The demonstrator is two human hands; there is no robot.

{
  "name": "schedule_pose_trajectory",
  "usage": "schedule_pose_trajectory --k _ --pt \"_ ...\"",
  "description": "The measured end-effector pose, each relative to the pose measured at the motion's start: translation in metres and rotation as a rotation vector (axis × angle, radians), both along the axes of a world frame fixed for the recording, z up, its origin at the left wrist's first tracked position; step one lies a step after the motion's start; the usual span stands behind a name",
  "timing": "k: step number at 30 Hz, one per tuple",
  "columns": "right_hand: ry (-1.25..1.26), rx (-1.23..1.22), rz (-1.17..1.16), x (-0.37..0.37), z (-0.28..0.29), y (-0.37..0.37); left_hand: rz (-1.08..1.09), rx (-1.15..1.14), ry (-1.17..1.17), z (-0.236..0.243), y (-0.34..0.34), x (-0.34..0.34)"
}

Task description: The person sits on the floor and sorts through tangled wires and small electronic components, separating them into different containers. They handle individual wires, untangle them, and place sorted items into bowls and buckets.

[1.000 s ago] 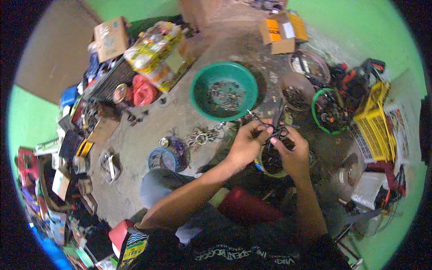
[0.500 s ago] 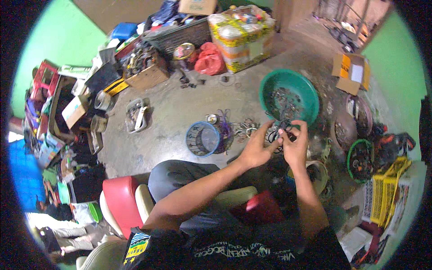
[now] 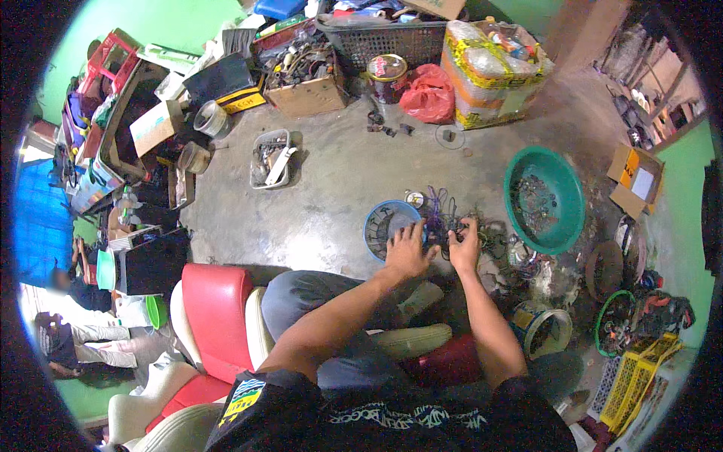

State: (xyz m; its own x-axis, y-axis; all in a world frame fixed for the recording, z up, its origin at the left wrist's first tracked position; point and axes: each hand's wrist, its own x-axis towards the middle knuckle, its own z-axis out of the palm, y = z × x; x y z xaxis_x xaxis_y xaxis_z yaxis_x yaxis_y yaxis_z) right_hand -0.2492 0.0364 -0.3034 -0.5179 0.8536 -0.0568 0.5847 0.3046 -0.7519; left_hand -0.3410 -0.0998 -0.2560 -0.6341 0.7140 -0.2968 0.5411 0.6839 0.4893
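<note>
My left hand (image 3: 409, 250) is open over the right side of a small blue round basket (image 3: 367, 227), fingers spread and pointing away from me. Close to its right, my right hand (image 3: 465, 248) has thumb and fingers closed on what looks like a dark cable, partly hidden by the fingers. Purple wires (image 3: 437, 202) lie on the floor just beyond both hands. A loose tangle of wires (image 3: 493, 237) spreads to the right of my right hand. Behind the basket stands a small round tin or spool (image 3: 414, 199).
A green basin (image 3: 544, 239) with small metal bits stands to the right. A white bucket (image 3: 548, 331) and a yellow crate (image 3: 639, 384) are at the lower right. Farther off are a grey tray (image 3: 273, 183), a red bag (image 3: 428, 98) and a taped box (image 3: 489, 98). A red-and-cream seat (image 3: 216, 316) is at left.
Both hands have moved from near the green basin left to the blue basket. My left hand has let go of the dark cable and spread its fingers. The view has turned right.
</note>
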Motion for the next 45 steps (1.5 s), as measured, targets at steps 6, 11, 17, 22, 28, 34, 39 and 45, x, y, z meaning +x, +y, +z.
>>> schedule_pose_trajectory --k 6,11,17,22,28,34,39,45 --pt "-0.008 0.001 -0.054 -0.013 -0.037 -0.002 -0.071 -0.111 -0.083 -0.014 -0.004 -0.002" --pt "-0.18 -0.118 0.051 -0.004 -0.062 0.006 -0.085 -0.174 -0.078 -0.025 -0.009 -0.002" --pt "-0.053 -0.077 0.218 0.016 -0.078 0.006 -0.123 -0.183 -0.106 -0.026 -0.006 0.0" --pt "-0.036 -0.203 0.176 0.025 -0.054 0.0 -0.155 -0.18 -0.142 -0.016 -0.004 0.002" --pt "0.14 -0.213 0.105 0.058 -0.042 -0.001 -0.19 -0.143 -0.124 -0.006 0.002 0.01" --pt "0.154 -0.186 -0.009 0.122 -0.015 0.006 -0.256 -0.101 -0.103 -0.006 0.003 0.017" --pt "0.125 -0.119 -0.173 0.208 -0.014 0.004 -0.4 -0.073 -0.038 -0.011 -0.003 0.037" --pt "0.037 0.078 -0.413 0.307 -0.083 -0.043 -0.562 -0.068 0.001 -0.014 -0.002 0.086"
